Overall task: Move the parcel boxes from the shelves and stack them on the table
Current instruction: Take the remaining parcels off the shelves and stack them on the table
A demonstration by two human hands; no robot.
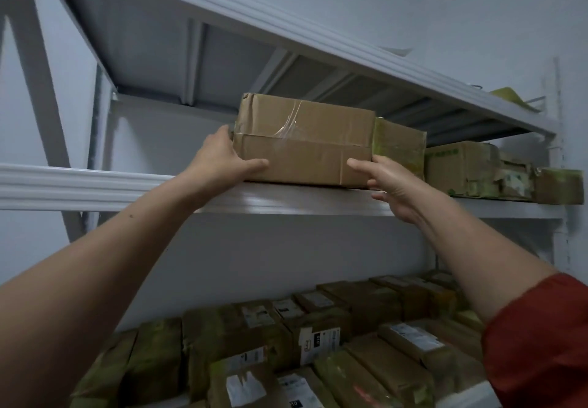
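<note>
Above rows of labelled parcels [286,344] stacked lower down, a left hand [222,159] clasps the left end of a taped parcel box [305,143] on the middle shelf [286,200], the right hand [391,185] touching its right corner, grip unclear; a crumpled box [401,149] crowds its far right side.

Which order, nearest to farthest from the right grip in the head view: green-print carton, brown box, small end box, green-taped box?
1. brown box: held by the right grip at its right corner.
2. green-taped box: just behind that corner.
3. green-print carton: further right.
4. small end box: far right end of the row.
</note>
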